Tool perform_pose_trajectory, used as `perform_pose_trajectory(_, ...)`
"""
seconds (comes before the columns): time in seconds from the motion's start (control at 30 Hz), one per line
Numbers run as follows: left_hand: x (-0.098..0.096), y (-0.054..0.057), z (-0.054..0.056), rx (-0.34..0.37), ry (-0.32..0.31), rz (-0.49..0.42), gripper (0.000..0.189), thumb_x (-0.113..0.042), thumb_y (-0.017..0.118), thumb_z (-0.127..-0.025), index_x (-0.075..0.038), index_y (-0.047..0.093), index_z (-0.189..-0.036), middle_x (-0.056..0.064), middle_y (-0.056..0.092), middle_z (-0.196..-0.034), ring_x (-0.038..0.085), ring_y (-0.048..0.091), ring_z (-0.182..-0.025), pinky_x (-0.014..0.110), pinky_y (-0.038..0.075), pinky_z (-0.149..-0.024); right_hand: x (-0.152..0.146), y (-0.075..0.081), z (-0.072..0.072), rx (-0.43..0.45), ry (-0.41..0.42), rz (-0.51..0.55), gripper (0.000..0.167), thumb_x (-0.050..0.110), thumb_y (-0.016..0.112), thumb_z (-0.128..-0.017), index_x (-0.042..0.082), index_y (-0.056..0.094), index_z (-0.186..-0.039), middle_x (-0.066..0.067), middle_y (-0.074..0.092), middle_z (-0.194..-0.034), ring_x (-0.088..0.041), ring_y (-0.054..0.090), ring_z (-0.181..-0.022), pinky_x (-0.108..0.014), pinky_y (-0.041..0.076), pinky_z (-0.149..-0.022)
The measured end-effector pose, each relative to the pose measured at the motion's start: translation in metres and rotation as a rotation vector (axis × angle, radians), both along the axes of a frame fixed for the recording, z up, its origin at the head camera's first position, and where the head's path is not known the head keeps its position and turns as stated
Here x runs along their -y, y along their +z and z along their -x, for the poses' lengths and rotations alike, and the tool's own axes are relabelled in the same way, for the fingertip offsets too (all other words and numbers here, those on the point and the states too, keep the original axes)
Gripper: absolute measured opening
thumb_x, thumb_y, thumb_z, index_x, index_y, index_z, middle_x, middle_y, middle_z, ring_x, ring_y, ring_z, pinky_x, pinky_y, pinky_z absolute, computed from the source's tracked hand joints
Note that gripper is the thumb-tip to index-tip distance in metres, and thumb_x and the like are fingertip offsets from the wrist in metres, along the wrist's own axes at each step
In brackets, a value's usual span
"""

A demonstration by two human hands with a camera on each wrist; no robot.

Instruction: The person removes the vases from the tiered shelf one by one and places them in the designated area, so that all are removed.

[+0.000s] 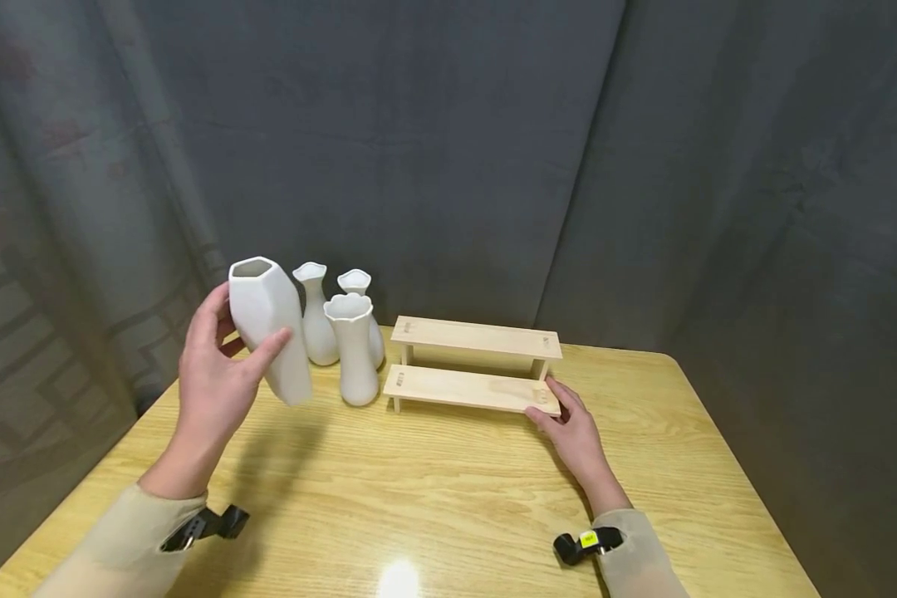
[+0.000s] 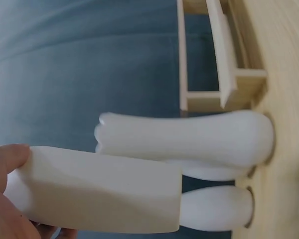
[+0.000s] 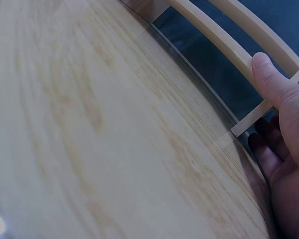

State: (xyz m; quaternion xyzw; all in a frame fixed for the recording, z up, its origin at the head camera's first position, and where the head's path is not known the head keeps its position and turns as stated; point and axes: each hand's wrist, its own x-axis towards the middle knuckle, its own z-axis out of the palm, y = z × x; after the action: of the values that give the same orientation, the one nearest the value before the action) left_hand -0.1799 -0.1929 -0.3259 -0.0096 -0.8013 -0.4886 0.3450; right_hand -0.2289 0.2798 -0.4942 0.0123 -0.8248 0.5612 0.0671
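Observation:
My left hand grips a white angular vase around its upper part, thumb on the near side. The vase leans, its polygonal mouth up and to the left, raised over the table. At the stand's right end, my right hand holds the lower shelf of a two-step wooden stand. Its thumb lies along the front edge, with the other fingers at the end by the leg. In the left wrist view, the angular vase overlaps a white vase behind it.
A scalloped-rim white vase stands left of the stand. Behind it are two wavy-rimmed white vases, one on the left and one partly hidden. Everything is on a wooden table, with grey curtains behind.

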Motion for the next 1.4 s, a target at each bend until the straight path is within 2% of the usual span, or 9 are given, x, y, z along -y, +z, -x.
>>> perform_pose_trajectory(0.17,0.009,-0.013,0.016,0.018,0.053,-0.013,0.088,-0.014,0.093,-0.091,-0.025,0.048,-0.166,0.008,0.057,-0.149,0.018,0.059,-0.123,0.019,0.053,-0.093,-0.001,-0.001,0.000,-0.005,0.003,0.005,0.085,0.029,0.081,-0.104,0.011,0.035,-0.173,-0.014,0.031,-0.177,-0.032,0.041,-0.158,-0.002,0.041,-0.097)
perform_pose_trajectory(0.43,0.014,-0.028,0.034,0.032,0.092,-0.032,0.089,-0.017,0.092,-0.093,-0.023,0.045,-0.168,0.009,0.056,-0.150,0.024,0.060,-0.129,0.025,0.055,-0.097,-0.001,-0.001,0.000,-0.010,0.013,0.009,0.084,0.028,0.080,-0.104,0.011,0.035,-0.173,-0.014,0.031,-0.176,-0.032,0.042,-0.156,-0.003,0.043,-0.096)
perform_pose_trajectory(0.67,0.015,-0.039,0.050,0.030,0.088,-0.061,0.088,-0.017,0.090,-0.094,-0.021,0.044,-0.168,0.012,0.054,-0.152,0.027,0.059,-0.129,0.030,0.054,-0.100,-0.001,-0.001,0.001,-0.002,0.001,-0.013,0.084,0.030,0.080,-0.104,0.012,0.035,-0.174,-0.014,0.031,-0.177,-0.032,0.042,-0.156,-0.002,0.041,-0.096)
perform_pose_trajectory(0.97,0.016,-0.060,0.073,0.036,0.091,-0.091,0.085,-0.016,0.089,-0.096,-0.014,0.043,-0.167,0.017,0.052,-0.152,0.029,0.060,-0.130,0.036,0.054,-0.104,0.000,-0.001,0.000,0.003,-0.003,-0.020,0.084,0.031,0.080,-0.104,0.013,0.036,-0.174,-0.013,0.031,-0.177,-0.032,0.043,-0.156,-0.002,0.041,-0.095)
perform_pose_trajectory(1.2,0.014,-0.071,0.085,0.037,0.085,-0.081,0.084,-0.013,0.088,-0.096,-0.013,0.043,-0.167,0.020,0.050,-0.152,0.033,0.058,-0.134,0.050,0.053,-0.111,0.000,0.000,0.000,0.009,-0.005,-0.022,0.084,0.032,0.080,-0.105,0.014,0.036,-0.174,-0.013,0.031,-0.177,-0.031,0.042,-0.157,-0.002,0.041,-0.096)
perform_pose_trajectory(1.4,0.012,-0.077,0.094,0.035,0.063,-0.078,0.083,-0.011,0.087,-0.096,-0.010,0.043,-0.166,0.022,0.050,-0.153,0.036,0.058,-0.136,0.053,0.052,-0.112,-0.001,-0.001,0.002,0.006,-0.005,-0.017,0.084,0.031,0.080,-0.104,0.013,0.036,-0.173,-0.013,0.031,-0.177,-0.032,0.042,-0.157,-0.002,0.041,-0.096)
